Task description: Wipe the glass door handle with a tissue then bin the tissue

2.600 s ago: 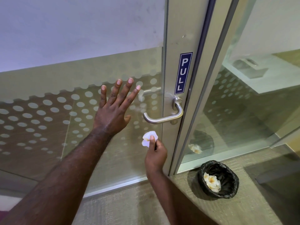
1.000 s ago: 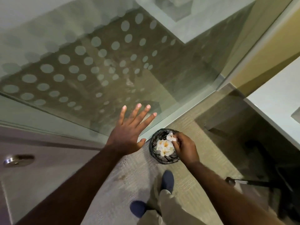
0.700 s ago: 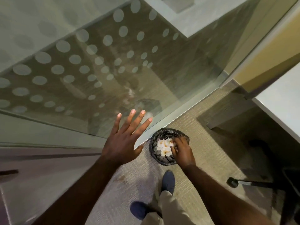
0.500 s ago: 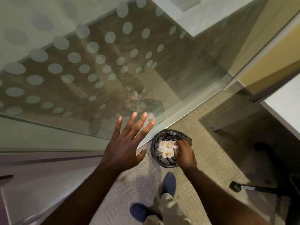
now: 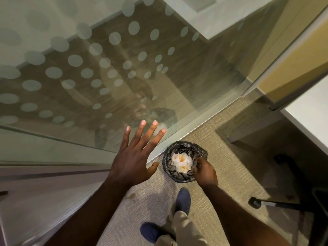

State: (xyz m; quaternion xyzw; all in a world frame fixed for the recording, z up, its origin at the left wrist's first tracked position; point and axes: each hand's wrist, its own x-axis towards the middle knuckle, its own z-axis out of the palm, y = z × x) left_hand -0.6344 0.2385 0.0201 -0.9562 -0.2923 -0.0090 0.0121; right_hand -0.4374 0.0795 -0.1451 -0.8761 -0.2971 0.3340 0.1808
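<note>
I am looking down at a small bin (image 5: 184,144) lined with a black bag, standing on the carpet against the glass panel's bottom rail. Crumpled white tissues (image 5: 182,161) with orange stains lie piled inside it. My right hand (image 5: 205,172) hangs over the bin's right rim, fingers loosely curled down toward the pile, and no tissue shows in them. To the bin's left, my left hand (image 5: 132,157) is spread flat, fingers apart, in front of the glass and holding nothing. The door handle is out of view.
The dotted glass panel (image 5: 106,77) fills the upper left. My two blue shoes (image 5: 183,199) stand just below the bin. A chair's caster and leg (image 5: 254,202) lie at the right, under a white desk (image 5: 312,112).
My view dropped from the door handle to the bin. My right hand carried the tissue over the bin, lowered it onto the pile, and now sits at the right rim without it.
</note>
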